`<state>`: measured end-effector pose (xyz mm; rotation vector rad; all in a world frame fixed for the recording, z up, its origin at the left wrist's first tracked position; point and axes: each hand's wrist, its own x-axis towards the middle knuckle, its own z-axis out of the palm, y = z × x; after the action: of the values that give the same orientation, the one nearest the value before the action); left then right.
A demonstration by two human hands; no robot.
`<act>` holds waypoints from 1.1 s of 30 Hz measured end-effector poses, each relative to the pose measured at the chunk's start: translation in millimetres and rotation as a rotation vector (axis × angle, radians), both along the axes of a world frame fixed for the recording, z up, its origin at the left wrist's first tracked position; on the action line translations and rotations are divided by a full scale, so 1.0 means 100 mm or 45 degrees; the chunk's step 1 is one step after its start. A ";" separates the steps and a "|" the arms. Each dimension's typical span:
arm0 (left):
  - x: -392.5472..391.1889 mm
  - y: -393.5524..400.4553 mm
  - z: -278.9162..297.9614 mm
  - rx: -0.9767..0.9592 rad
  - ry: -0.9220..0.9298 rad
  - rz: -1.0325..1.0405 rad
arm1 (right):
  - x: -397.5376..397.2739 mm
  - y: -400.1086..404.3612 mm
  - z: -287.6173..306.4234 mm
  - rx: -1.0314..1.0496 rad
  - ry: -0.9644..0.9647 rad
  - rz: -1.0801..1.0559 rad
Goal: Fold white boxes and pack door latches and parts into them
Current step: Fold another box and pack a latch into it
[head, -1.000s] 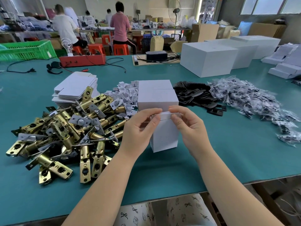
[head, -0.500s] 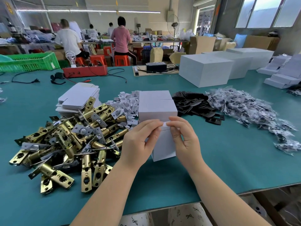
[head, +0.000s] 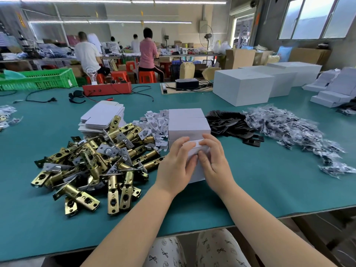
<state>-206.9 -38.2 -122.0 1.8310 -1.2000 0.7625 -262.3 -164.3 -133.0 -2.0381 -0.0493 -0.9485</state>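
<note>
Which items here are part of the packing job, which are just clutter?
Job: white box held by left hand and right hand; door latches; flat box blanks; black plates; bagged parts.
Lying about: green crate; red unit; cables.

Bright ceiling tubes and window daylight; wide-angle edge distortion.
</note>
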 end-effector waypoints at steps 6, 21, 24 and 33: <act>0.02 -0.01 -0.04 -0.003 0.068 -0.020 | -0.06 -0.02 -0.01 -0.033 0.035 -0.012; 0.03 0.12 -0.05 0.086 0.515 -0.077 | -0.14 0.00 -0.01 0.061 0.300 0.083; -0.01 0.19 -0.07 -0.072 0.713 -0.081 | -0.18 0.05 0.03 -0.073 0.360 0.126; -0.15 0.27 -0.13 -0.289 0.973 0.138 | -0.20 0.12 0.05 -0.544 0.535 0.088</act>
<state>-221.4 -10.8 -134.7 1.7535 -0.4991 0.1887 -282.4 -152.1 -128.0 -2.5759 -0.1016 -0.4750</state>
